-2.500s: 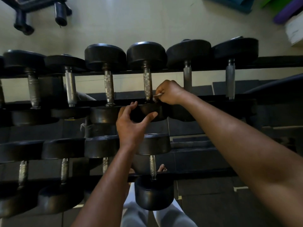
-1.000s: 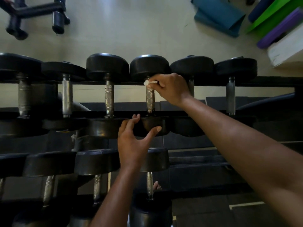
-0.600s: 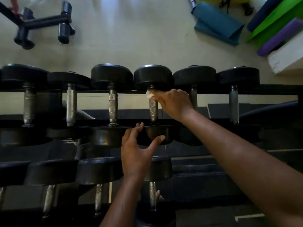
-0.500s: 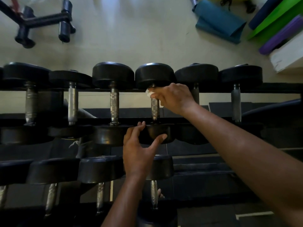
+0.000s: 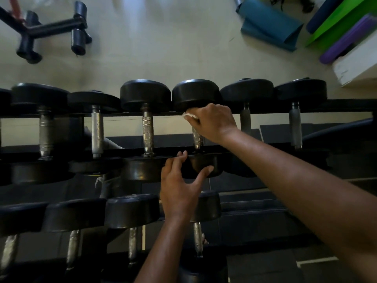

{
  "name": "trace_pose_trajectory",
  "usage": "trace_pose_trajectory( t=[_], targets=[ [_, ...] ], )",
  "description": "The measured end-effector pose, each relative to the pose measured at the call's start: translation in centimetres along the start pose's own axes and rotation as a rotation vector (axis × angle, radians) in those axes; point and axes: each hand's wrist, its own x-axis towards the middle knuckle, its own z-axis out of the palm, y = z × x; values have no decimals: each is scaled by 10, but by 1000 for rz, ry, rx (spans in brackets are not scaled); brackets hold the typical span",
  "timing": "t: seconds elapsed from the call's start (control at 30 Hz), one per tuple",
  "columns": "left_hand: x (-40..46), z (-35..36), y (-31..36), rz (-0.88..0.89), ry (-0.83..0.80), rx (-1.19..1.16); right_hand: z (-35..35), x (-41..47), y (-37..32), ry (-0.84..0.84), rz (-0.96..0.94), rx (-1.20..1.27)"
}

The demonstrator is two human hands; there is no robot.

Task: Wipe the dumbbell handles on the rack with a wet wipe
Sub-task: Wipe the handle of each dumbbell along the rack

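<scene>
Pale floor (image 5: 163, 48) beyond a black two-tier dumbbell rack (image 5: 346, 107), rolled mats (image 5: 269, 23) top right. Dumbbell handle (image 5: 197, 137) on upper tier, fourth from left, under right hand (image 5: 212, 121). Right hand clenched around handle's far end, pressing white wet wipe (image 5: 188, 115) against it. Left hand (image 5: 179, 184) spread, fingertips and thumb touching near weight head (image 5: 204, 164).

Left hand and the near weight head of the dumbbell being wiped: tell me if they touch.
Touching. The head view shows the left hand spread on the near weight head, thumb tip and fingertips lying against it with no gap visible.
</scene>
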Motion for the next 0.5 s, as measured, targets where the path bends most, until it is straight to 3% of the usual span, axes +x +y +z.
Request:
trace_pose_trajectory(
  t=[0.13,0.3,0.43,0.5],
  targets=[
    [0,1,-2,7,0,14,10,-22,9,142,255,372],
    [1,2,-2,19,6,59,23,-21,8,92,804,958],
    [0,2,-4,35,6,79,26,-10,3,138,1070,1403],
    [0,2,-4,38,9,87,25,-3,5,111,1158,1514]
  ],
)
